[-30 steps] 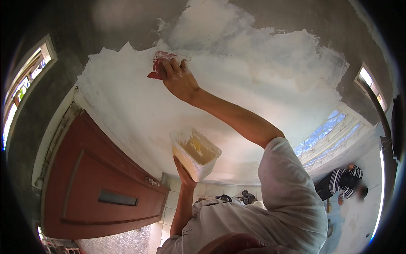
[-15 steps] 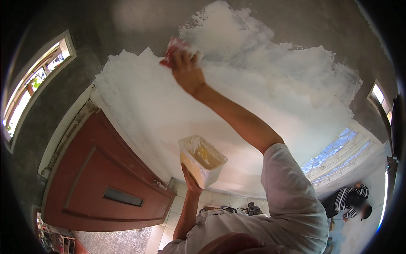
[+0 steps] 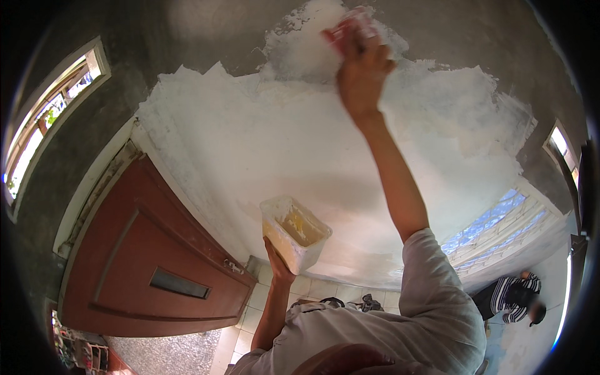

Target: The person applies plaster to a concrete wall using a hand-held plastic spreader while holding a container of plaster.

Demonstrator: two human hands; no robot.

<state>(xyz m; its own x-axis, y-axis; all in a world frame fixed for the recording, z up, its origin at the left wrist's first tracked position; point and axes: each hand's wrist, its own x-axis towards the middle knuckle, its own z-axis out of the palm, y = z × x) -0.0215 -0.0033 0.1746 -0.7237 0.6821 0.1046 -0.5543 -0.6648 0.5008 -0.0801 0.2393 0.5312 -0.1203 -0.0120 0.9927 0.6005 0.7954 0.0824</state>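
Note:
My left hand (image 3: 279,262) grips a rectangular off-white plastic tub (image 3: 306,255) from below and the side. White paste is smeared inside the tub and along its rim. High on the wall, my raised right hand (image 3: 364,78) is closed on a red putty spreader (image 3: 349,30), which is blurred by motion. The spreader is at the upper patch of white putty (image 3: 306,56), close to the bare grey wall. Below it, a broad white coat (image 3: 269,144) covers the wall with a ragged upper edge.
A red-brown door (image 3: 134,250) stands at the left, with a small window (image 3: 56,109) above it. A louvred window (image 3: 494,231) lies to the right. Another person (image 3: 509,299) in striped sleeves is at the lower right. Dark items (image 3: 369,303) rest on the tiled floor (image 3: 306,285).
My right hand and the spreader have swept up and to the right across the wall. My left hand and the tub have shifted only slightly left and up.

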